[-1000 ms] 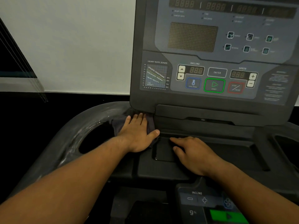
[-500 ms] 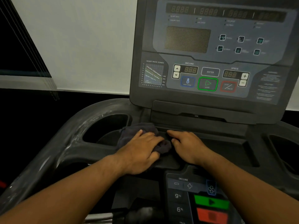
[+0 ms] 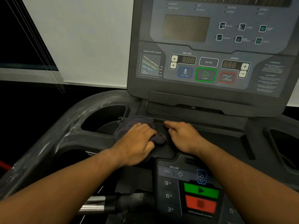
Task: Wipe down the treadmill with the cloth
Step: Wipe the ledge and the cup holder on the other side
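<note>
Two hands (image 3: pixel 137 143) (image 3: pixel 184 136), apparently one cloth (image 3: pixel 129 125)

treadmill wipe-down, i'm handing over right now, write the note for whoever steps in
Left hand: fingers grip the dark cloth, bunched on the tray ledge beside the left cup holder.
Right hand: rests on the ledge next to the cloth, holds nothing.
Done: left rail shows wet streaks, so likely wiped.
Left: console panel, centre tray and the right side of the treadmill show no streaks.
</note>
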### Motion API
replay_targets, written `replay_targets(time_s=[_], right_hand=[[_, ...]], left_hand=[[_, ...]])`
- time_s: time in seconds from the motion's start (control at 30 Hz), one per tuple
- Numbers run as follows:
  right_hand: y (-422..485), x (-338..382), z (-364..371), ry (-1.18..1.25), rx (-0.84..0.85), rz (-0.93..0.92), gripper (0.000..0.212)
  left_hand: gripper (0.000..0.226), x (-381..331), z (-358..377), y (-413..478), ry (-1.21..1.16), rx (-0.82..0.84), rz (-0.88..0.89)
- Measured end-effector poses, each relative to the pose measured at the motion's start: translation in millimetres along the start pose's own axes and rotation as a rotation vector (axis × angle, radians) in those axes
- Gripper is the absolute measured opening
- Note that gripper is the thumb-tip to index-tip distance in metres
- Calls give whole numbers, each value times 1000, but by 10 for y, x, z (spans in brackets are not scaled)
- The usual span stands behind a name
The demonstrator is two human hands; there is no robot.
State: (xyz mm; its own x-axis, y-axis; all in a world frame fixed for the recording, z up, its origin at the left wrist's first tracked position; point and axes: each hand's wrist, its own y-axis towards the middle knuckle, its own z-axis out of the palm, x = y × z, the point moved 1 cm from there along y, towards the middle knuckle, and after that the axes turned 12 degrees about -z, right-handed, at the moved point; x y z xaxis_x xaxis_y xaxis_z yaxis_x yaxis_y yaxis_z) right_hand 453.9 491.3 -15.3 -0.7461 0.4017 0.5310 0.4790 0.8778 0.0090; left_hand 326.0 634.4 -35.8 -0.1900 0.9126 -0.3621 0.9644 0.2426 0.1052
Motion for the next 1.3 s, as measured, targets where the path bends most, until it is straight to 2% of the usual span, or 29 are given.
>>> replay_targets(time_s=[0.13, 0.37, 0.5, 0.57, 0.73, 0.87, 1.03, 1.2, 1.3], right_hand=[[-74, -88, -61, 118, 70, -23, 43], [-94, -164, -30, 326, -10, 14, 41], [-96, -175, -25, 515, -74, 77, 37], [-89, -184, -23, 497, -86, 77, 35], [-104, -151, -14, 390, -36, 56, 35], [-98, -156, -12, 412, -82, 78, 32], [-98, -144, -21, 452, -107, 102, 30], [-154, -136, -91, 438, -217, 126, 26], [-170, -143, -104, 449, -239, 135, 25]], left_hand=[[30, -75, -22, -68, -190, -12, -92], [35, -499, -10, -124, -595, 253, -163], [32, -580, 42, -292, -698, 165, -167], [29, -518, 24, -365, -712, 137, -127], [25, -394, -77, -358, -490, 222, 8], [40, -395, -90, -305, -309, 425, 5], [49, -469, -40, -103, -155, 520, 0], [53, -441, 1, 78, 31, 524, -15], [55, -296, 5, 102, 141, 407, -24]])
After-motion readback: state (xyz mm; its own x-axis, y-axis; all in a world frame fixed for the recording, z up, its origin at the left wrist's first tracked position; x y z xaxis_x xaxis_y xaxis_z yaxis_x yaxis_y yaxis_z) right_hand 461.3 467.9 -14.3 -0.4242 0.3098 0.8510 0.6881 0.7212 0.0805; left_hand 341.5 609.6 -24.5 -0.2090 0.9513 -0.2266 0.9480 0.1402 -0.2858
